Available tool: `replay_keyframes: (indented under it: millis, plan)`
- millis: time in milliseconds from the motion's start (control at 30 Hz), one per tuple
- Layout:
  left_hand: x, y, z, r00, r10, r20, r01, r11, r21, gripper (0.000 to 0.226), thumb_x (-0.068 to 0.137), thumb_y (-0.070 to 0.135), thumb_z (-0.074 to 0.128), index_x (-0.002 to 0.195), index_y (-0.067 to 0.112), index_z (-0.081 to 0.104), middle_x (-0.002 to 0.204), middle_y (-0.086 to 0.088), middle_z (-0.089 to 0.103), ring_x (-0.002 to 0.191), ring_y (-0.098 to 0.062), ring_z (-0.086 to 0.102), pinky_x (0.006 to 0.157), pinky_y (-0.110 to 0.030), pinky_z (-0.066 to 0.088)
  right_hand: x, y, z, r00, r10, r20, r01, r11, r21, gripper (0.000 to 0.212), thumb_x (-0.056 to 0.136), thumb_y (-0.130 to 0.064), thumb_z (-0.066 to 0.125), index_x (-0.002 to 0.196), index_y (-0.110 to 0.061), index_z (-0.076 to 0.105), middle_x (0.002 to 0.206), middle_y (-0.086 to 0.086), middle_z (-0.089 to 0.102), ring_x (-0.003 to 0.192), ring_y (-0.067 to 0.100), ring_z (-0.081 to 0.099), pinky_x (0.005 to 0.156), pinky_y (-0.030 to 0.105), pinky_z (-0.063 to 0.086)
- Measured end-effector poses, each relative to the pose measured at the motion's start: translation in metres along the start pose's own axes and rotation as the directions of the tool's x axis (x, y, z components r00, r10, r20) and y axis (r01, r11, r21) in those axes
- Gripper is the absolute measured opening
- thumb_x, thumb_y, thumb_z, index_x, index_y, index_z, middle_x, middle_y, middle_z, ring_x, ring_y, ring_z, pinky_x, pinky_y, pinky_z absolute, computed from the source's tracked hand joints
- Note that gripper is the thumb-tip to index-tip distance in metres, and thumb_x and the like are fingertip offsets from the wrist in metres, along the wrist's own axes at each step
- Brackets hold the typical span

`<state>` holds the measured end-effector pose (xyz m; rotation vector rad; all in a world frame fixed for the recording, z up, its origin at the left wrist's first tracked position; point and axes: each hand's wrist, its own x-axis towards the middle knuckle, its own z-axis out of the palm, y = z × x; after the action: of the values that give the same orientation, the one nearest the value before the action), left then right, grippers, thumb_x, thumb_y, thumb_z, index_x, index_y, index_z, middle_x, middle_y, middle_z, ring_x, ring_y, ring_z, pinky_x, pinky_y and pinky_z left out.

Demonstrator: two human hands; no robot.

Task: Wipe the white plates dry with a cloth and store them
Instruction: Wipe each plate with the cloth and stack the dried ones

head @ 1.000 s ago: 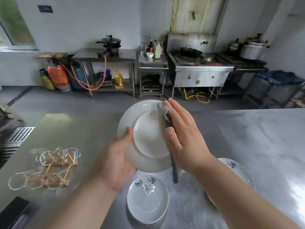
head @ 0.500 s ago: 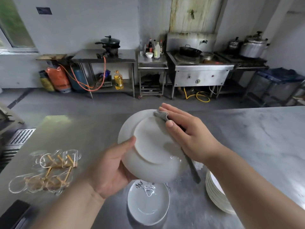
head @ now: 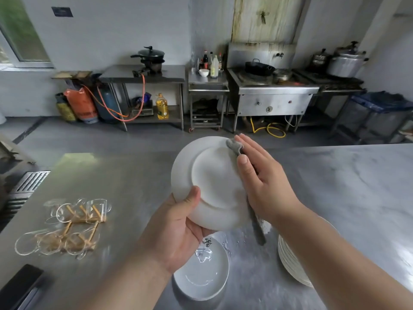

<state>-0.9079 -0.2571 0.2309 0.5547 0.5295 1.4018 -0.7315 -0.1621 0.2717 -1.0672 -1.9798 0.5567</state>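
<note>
Steadying round white ceramic plate [head: 212, 182], gripping seven o'clock with left hand [head: 176, 233]; pinching grey cloth [head: 233, 145] over one o'clock rim with right hand [head: 261, 182], drying.

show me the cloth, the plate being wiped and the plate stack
cloth [head: 233, 145], head view, bunched upper end
held plate [head: 212, 175], head view, middle of its underside
plate stack [head: 288, 260], head view, left rim edges
</note>
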Motion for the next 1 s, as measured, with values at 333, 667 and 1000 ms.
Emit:
replay_keyframes:
  millis: [333, 667, 1000]
  plan:
    - [-0.002, -0.008, 0.009, 1.000, -0.011, 0.018, 0.011, 1.000, 0.024, 0.045, 0.097, 0.025, 0.070, 0.139, 0.011, 0.065, 0.144, -0.023, 0.062, 0.131, -0.040, 0.062, 0.097, -0.050, 0.058, -0.061, -0.002, 0.046, 0.949, 0.247, -0.197, -0.204, 0.955, 0.217, 0.069, 0.099, -0.056, 0.038, 0.162, -0.027, 0.034, 0.170, -0.015, 0.021, 0.154, -0.007, 0.015, 0.125, 0.018, 0.017]
    - [0.002, 0.011, 0.002, 0.999, -0.043, -0.020, 0.045, 0.995, 0.092, 0.051, 0.094, 0.033, 0.066, 0.141, 0.014, 0.064, 0.143, -0.021, 0.063, 0.128, -0.042, 0.064, 0.082, -0.055, 0.062, -0.029, 0.010, 0.012, 0.997, 0.031, -0.073, -0.023, 0.993, 0.115, 0.058, 0.103, -0.049, 0.045, 0.155, -0.023, 0.049, 0.167, -0.008, 0.034, 0.154, 0.003, 0.028, 0.126, 0.035, 0.028]
    - [0.002, -0.015, 0.010, 0.996, 0.086, 0.031, -0.088, 0.992, 0.093, 0.048, 0.106, 0.026, 0.052, 0.152, 0.013, 0.051, 0.150, -0.022, 0.056, 0.138, -0.042, 0.055, 0.102, -0.057, 0.055, -0.039, -0.003, 0.023, 0.980, 0.190, -0.059, -0.187, 0.981, 0.049, 0.075, 0.100, -0.063, 0.026, 0.166, -0.028, 0.015, 0.172, -0.014, 0.002, 0.159, 0.002, -0.006, 0.131, 0.037, 0.006]
